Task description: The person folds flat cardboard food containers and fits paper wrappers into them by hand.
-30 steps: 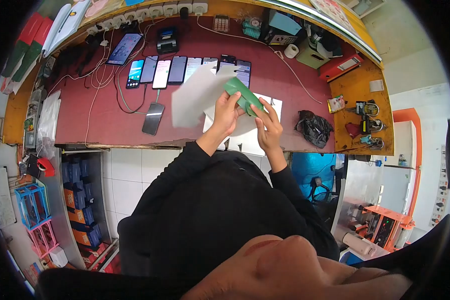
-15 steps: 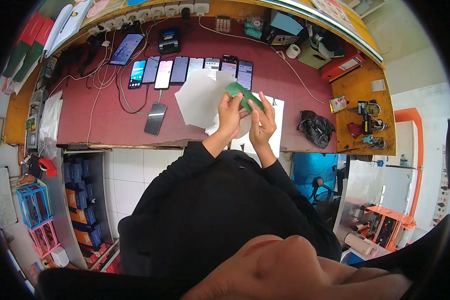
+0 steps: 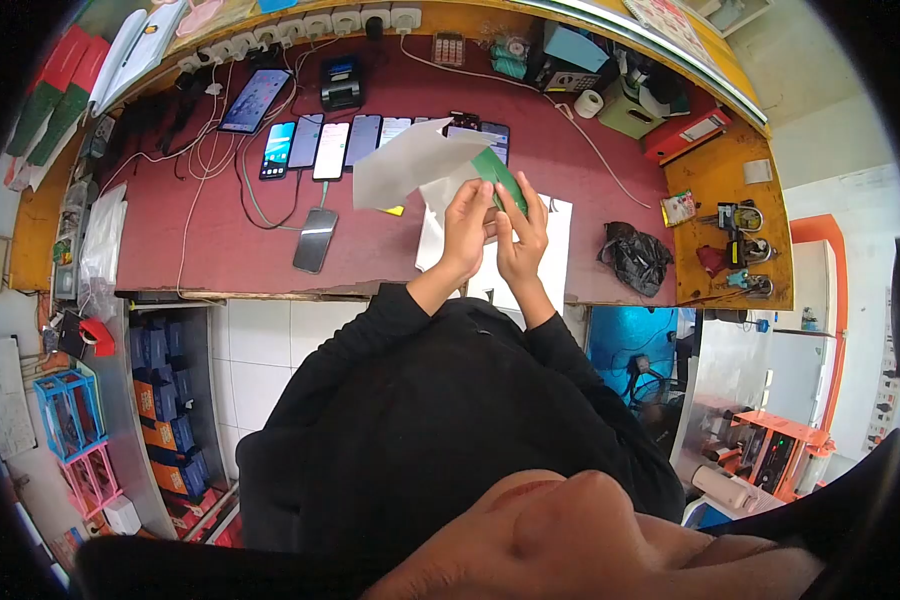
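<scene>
Both hands are raised over the front of the red desk, holding a green sheet (image 3: pixel 498 176) with a pale, translucent sheet (image 3: pixel 410 168) spreading to its left. My left hand (image 3: pixel 467 228) pinches the green sheet near its lower left edge. My right hand (image 3: pixel 524 238) grips its right side, fingers pressed against it. Beneath my hands lies a white paper (image 3: pixel 550 245). A row of lit phones lies behind the sheets, partly hidden by them; one phone with a pink-white screen (image 3: pixel 331 150) shows fully.
Nearer the front edge lies a dark phone (image 3: pixel 315 240) on a cable. A tablet (image 3: pixel 255 100) and a black device (image 3: pixel 341 84) stand farther back. At the right are a black plastic bag (image 3: pixel 634 257), a tissue roll (image 3: pixel 588 104) and a red binder (image 3: pixel 688 133).
The pale sheet has lifted and swung, now covering different phones, and a small yellow patch shows below it. The green sheet has turned more upright, and both hands have shifted slightly.
</scene>
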The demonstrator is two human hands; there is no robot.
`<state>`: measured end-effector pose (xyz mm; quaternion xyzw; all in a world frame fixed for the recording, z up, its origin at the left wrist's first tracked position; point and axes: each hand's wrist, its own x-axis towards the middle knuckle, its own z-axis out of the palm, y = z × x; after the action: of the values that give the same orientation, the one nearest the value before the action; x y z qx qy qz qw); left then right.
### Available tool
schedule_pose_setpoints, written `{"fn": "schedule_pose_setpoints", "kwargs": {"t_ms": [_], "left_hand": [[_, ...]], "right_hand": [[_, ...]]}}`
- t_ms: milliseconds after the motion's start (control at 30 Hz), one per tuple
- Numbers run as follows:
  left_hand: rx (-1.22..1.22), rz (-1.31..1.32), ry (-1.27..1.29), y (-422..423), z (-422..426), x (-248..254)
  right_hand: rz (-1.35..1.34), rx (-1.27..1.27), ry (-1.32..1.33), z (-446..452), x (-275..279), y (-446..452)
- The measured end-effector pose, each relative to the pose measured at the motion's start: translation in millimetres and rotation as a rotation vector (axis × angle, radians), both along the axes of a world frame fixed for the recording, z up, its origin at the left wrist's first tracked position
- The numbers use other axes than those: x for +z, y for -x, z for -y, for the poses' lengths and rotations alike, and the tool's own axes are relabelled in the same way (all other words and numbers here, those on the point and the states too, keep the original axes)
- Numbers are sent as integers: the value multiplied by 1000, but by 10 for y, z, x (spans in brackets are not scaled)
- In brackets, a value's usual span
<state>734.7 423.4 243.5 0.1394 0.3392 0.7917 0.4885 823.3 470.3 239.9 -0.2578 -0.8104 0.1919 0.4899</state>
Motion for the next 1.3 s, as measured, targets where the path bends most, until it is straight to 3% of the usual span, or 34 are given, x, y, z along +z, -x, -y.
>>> {"fn": "schedule_pose_setpoints", "kwargs": {"t_ms": [100,167,233,300,433,567,700,767,900,933,967,1067,1133,1167,1233,1300], "left_hand": [[-38,-85,-4,22,46,63],[-245,-99,32,196,81,-95],[-523,-209,80,388,182,-214],[-846,-134,257,501,390,-204],[-895,-193,254,357,601,-379],[-860,-206,253,340,614,-317],[-847,-224,258,323,628,-366],[-873,-201,253,328,631,-334],[-945,-142,229,312,641,-313],[-948,-144,229,303,645,-322],[-963,-213,183,297,654,-335],[-997,-274,129,277,669,-228],[-1005,-266,119,265,677,-209],[-944,-307,97,271,691,-237],[-869,-349,84,329,754,-182],[-453,-579,171,439,899,-79]], "right_hand": [[-52,71,98,-17,60,-76],[-413,157,495,-89,-4,-125],[-289,-11,665,-195,110,-261],[29,144,490,-281,54,-441],[168,442,573,-72,272,-612],[110,382,282,-75,393,-635],[292,418,393,-61,428,-589],[343,286,188,-128,393,-597],[265,217,123,-70,454,-592],[375,339,218,-64,479,-620],[385,473,544,-54,436,-652],[532,589,657,-100,381,-732],[527,640,524,-118,384,-741],[529,648,522,-114,422,-722],[237,567,317,-86,567,-660],[24,440,275,-97,591,-675]]}}
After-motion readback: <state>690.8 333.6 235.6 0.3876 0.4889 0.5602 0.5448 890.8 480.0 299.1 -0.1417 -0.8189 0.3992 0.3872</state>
